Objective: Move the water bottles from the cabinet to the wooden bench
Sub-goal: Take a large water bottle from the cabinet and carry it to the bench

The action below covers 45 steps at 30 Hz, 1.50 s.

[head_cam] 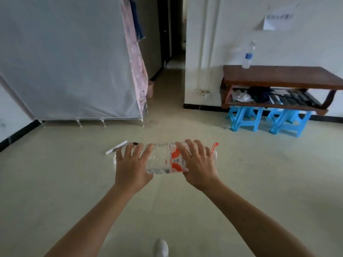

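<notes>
Well short of the counter and off to its left, holding a large water bottle level and crosswise in the air. Wrapped over the clear ribbed base end with the left grip, fingers spread. Clamped over the red-and-white label toward the neck with the right grip, leaving the red carry loop poking out beyond. Judged as the carry step: out of the cabinet, not yet at the counter. Note a smaller bottle with a blue label, upright at the counter's left end. Next, most likely: close on the counter, tip the load upright, set it on bare wood to the right of the smaller one, then release. Watch for the blue stools tucked beneath the counter on approach.
</notes>
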Each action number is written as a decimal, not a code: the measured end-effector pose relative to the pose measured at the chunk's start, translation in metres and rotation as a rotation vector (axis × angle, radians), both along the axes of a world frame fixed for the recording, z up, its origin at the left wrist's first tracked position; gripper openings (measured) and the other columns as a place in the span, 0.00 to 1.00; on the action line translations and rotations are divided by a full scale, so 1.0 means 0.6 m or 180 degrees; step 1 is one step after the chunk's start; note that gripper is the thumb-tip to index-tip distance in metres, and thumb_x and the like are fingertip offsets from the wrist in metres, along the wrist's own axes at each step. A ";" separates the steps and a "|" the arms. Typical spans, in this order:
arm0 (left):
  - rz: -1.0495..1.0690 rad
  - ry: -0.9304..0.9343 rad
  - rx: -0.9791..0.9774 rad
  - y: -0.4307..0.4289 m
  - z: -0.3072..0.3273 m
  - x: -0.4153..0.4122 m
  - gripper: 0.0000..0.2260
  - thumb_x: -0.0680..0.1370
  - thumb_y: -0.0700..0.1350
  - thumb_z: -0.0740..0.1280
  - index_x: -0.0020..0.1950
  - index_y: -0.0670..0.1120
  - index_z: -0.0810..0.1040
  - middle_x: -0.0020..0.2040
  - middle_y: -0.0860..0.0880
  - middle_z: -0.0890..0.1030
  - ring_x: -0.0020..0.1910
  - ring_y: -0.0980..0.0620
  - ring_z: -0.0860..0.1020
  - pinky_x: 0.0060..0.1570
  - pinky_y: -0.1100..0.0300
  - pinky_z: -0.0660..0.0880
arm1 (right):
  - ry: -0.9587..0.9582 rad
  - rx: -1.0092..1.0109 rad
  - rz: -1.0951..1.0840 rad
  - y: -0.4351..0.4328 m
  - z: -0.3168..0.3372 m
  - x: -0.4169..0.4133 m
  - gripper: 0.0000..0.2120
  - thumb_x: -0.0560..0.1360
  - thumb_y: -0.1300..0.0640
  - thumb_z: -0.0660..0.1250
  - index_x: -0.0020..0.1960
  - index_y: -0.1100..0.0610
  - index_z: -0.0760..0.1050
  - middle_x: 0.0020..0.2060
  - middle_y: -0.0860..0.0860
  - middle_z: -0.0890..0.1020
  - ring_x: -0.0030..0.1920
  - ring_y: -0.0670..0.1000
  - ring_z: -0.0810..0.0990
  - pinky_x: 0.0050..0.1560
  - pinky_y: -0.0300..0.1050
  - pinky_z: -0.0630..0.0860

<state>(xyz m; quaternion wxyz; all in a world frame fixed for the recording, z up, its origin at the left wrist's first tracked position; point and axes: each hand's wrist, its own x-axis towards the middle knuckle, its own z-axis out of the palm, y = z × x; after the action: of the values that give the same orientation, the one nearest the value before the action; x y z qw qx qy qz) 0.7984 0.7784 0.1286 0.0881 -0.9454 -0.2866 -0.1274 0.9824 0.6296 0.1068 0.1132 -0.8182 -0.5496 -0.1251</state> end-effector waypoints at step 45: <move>-0.2021 0.0151 -0.0473 0.184 -0.088 2.148 0.41 0.53 0.61 0.77 0.61 0.45 0.76 0.52 0.49 0.76 0.51 0.43 0.74 0.50 0.47 0.69 | 0.0307 -0.0543 -0.1933 0.046 -0.052 1.947 0.48 0.62 0.46 0.80 0.76 0.47 0.59 0.69 0.52 0.70 0.67 0.60 0.70 0.57 0.62 0.75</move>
<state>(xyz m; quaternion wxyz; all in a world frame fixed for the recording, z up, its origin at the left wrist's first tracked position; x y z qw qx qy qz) 2.0871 0.8885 0.0756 -0.0186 -0.9942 0.0162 -0.1051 2.1507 0.6570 0.0757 0.0276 -0.9564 -0.2827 -0.0677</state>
